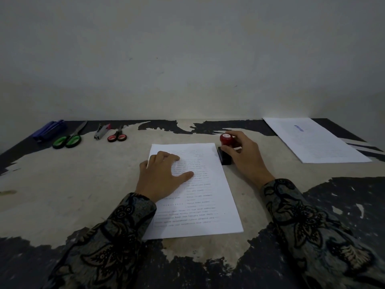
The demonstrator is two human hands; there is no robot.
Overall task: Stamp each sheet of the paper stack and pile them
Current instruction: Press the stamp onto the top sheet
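Nearest the camera, two sleeves (116, 243) of dark patterned cloth reached forward over a worn table (62, 184) whose black coating had peeled away to a pale surface across the middle.

Between the arms lay the paper stack (206, 205), its top sheet printed with lines of text and its long edges running away from the person. The left hand (164, 176) rested flat on the upper left part of that sheet, fingers relaxed and slightly spread, the thumb stretched out toward the middle of the page.

Just beside the stack's upper right corner, the right hand (243, 153) gripped a stamp (226, 139) with a round red knob, the fingers curled round its handle. The stamp stood on a small black ink pad (224, 158) that sat on the table, touching or almost touching the edge of the paper.

Farther off to the right, well apart from the stack, a pile of sheets (316, 140) lay near the wall, the top one bearing a blue stamp mark.

Along the far left edge lay a row of things: red-handled scissors (117, 136), a stapler (102, 131), green-handled scissors (67, 139) and some blue pens (50, 130). A plain pale wall (187, 59) rose behind the table.
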